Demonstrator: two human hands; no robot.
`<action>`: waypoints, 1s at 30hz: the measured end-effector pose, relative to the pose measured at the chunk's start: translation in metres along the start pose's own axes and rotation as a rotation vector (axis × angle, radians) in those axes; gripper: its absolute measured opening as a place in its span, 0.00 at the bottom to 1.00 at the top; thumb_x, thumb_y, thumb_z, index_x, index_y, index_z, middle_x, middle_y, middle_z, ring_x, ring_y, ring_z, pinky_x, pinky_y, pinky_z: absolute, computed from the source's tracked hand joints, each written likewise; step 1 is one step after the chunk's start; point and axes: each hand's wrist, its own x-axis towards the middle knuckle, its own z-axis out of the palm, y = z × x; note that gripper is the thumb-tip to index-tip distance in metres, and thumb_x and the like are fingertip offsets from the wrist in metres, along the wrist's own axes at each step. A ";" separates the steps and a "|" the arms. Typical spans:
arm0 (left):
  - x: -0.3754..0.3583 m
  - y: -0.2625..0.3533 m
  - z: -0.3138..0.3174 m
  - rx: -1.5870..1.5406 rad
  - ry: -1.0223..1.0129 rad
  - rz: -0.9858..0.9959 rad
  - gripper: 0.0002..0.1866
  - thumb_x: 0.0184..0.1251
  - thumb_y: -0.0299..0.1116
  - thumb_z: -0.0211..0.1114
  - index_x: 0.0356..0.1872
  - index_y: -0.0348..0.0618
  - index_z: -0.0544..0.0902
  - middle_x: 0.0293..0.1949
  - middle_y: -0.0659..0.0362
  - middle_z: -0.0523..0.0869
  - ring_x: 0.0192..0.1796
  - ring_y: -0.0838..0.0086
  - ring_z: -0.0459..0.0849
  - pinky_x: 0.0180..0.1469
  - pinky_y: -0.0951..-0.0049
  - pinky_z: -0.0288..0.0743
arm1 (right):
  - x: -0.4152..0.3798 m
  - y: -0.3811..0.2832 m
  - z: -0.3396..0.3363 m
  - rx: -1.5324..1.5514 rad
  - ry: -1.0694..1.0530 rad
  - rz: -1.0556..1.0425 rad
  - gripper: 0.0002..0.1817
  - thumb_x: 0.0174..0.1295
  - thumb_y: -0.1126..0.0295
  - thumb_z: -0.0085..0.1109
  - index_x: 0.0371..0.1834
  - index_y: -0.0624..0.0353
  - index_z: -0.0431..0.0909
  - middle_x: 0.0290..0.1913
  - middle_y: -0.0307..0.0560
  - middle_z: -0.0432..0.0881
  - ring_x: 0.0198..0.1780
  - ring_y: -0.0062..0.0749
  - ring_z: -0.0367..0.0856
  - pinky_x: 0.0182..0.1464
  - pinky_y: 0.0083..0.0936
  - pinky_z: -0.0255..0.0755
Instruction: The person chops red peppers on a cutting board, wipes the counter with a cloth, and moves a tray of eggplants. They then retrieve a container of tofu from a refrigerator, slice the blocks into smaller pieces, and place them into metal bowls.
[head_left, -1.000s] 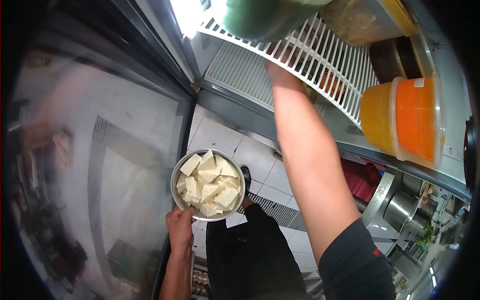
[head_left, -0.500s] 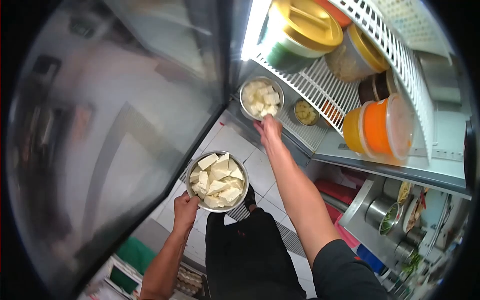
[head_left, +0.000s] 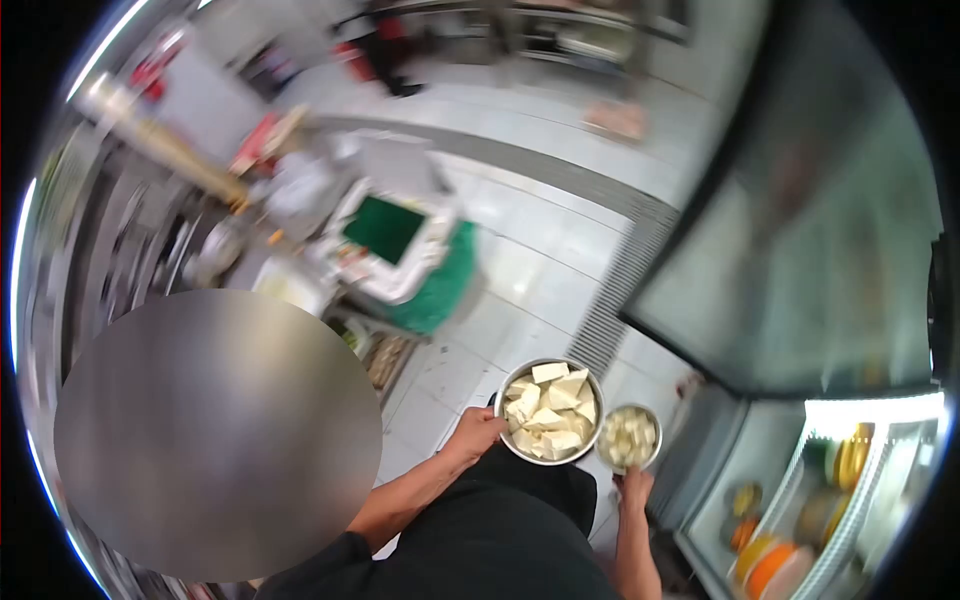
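My left hand grips the rim of a round metal bowl filled with white, blocky chunks that look like tofu. Just to its right, my right hand holds a smaller metal bowl by its near edge. Pale cubes fill that one, slightly blurred. Both bowls are held level in front of my dark clothing, close together. The fingers under the bowls are mostly hidden.
On the right stands a refrigerator with its glass door open; lidded tubs sit on its racks. A floor drain grate crosses the tiles. A white box on green cloth stands ahead left. A grey blurred disc hides much of the left.
My view has swung left, away from the refrigerator. The smaller bowl has come out from beside the shelves and is now near the larger bowl. Both hands keep their holds.
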 end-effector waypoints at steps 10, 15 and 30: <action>-0.061 -0.033 -0.290 -0.678 0.598 0.109 0.06 0.59 0.25 0.66 0.31 0.30 0.85 0.26 0.59 0.85 0.27 0.76 0.84 0.37 0.72 0.85 | -0.114 -0.069 0.293 -0.774 -0.732 -0.433 0.16 0.62 0.67 0.56 0.22 0.70 0.80 0.20 0.46 0.80 0.23 0.27 0.78 0.29 0.30 0.78; -0.025 -0.039 -0.478 -0.722 0.991 0.157 0.03 0.59 0.23 0.63 0.27 0.35 0.80 0.21 0.62 0.78 0.22 0.75 0.77 0.38 0.66 0.88 | -0.249 -0.102 0.537 -0.785 -1.042 -0.453 0.15 0.63 0.69 0.54 0.30 0.74 0.82 0.27 0.46 0.83 0.28 0.28 0.81 0.33 0.28 0.79; 0.062 -0.014 -0.601 -1.011 1.115 0.343 0.17 0.78 0.47 0.61 0.39 0.41 0.80 0.39 0.59 0.81 0.44 0.69 0.85 0.47 0.65 0.84 | -0.379 -0.012 0.871 -0.656 -1.593 -0.313 0.16 0.72 0.57 0.56 0.49 0.59 0.82 0.42 0.41 0.85 0.38 0.31 0.87 0.37 0.27 0.80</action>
